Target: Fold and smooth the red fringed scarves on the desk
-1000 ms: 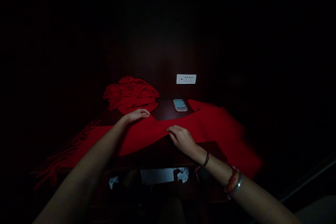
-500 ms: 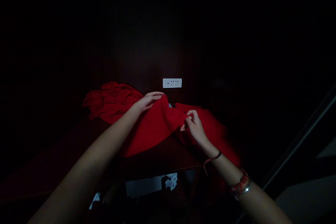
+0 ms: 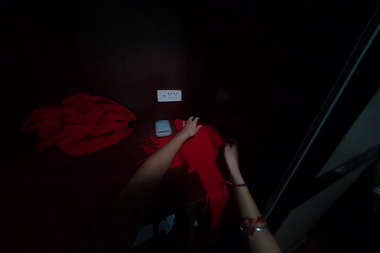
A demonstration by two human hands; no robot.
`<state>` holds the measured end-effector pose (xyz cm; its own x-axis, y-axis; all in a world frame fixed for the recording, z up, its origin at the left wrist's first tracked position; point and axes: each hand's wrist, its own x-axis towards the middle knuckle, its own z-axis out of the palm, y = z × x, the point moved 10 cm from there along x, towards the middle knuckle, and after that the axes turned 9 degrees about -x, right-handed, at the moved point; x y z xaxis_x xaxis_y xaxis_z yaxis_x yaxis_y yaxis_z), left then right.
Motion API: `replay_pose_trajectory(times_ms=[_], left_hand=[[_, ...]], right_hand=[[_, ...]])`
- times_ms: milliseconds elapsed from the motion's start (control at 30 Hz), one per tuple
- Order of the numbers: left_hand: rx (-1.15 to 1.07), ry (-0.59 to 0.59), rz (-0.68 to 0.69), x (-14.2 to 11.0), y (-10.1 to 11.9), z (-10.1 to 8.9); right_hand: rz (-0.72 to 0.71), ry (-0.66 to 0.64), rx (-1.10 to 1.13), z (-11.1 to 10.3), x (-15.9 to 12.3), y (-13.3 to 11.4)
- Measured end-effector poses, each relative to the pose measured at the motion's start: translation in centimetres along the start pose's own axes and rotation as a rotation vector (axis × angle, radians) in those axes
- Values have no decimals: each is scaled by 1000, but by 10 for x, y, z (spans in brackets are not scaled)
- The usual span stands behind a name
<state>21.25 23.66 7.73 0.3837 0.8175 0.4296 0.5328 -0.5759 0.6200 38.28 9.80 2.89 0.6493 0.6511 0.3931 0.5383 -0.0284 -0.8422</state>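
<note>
A red fringed scarf [image 3: 204, 154] lies folded over the dark table, and one end hangs down past the front edge. My left hand [image 3: 191, 127] rests on its upper part with the fingers spread. At the scarf's right side, my right hand [image 3: 231, 154] is closed on the edge of the cloth; its fingers are in shadow and slightly blurred. A phone [image 3: 163, 128] with a lit screen lies just left of my left hand. Farther left, another bunched red cloth with a fringe [image 3: 89, 126] lies on the table.
A white socket panel [image 3: 169, 95] is on the dark wall behind the table. Below the table edge [image 3: 192, 202] are some pale, paper-like pieces [image 3: 166, 224]. A slanted dark frame with a light edge [image 3: 320, 118] stands at the right. Much of the surroundings is too dark to make out.
My left hand has left the cloth at the left and now lies on the scarf at the right. My right hand has shifted right. The phone is uncovered, and the view has turned right.
</note>
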Motion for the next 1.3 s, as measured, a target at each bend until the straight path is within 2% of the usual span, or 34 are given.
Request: replay_pose_trajectory(times_ms=[67,133,233,300,400,467,533,633,733,867,967,1033,1100,1200,1233,1300], left_hand=[[185,6,79,-20,-15,-9],[270,-18,132,-43,-37,-26],[335,-57,120,-78,-78,-58],[347,-99,94,-102,-100,-72],[336,-227,86,-136,-113,-74],[318,-283,141,-153,-103,-72],[283,-303,232,-164,-83,-72],[229,-404,356,-174,-55,-67],[269,-457,400,-176,-45,-62],[348,-335,389,-169,-37,-74],[219,-195,418,-168,-16,-97],[144,-164,434,-172,-3,-106],[135,-224,451,-177,4,-99],[172,-354,462,-183,3,-75],[184,-362,450,-183,-1,-68],[204,-301,403,-178,-14,-64]], right_hand=[[-140,72,-124,-7,-11,-14],[-251,135,-225,-15,-26,-34],[-433,165,-431,-16,-51,-71],[-609,79,-587,0,-66,-94],[-897,-200,-749,40,-88,-107],[-1035,-383,-800,61,-100,-104],[-1102,-478,-843,71,-104,-101],[-1169,-507,-922,77,-104,-102],[-1265,-538,-991,82,-109,-105],[-1271,-488,-1005,76,-103,-112],[-1211,-385,-913,58,-95,-119],[-1179,-352,-841,47,-94,-119],[-1181,-415,-810,45,-100,-112],[-1225,-609,-803,51,-117,-99],[-1224,-648,-790,52,-120,-97],[-1182,-648,-743,52,-116,-101]])
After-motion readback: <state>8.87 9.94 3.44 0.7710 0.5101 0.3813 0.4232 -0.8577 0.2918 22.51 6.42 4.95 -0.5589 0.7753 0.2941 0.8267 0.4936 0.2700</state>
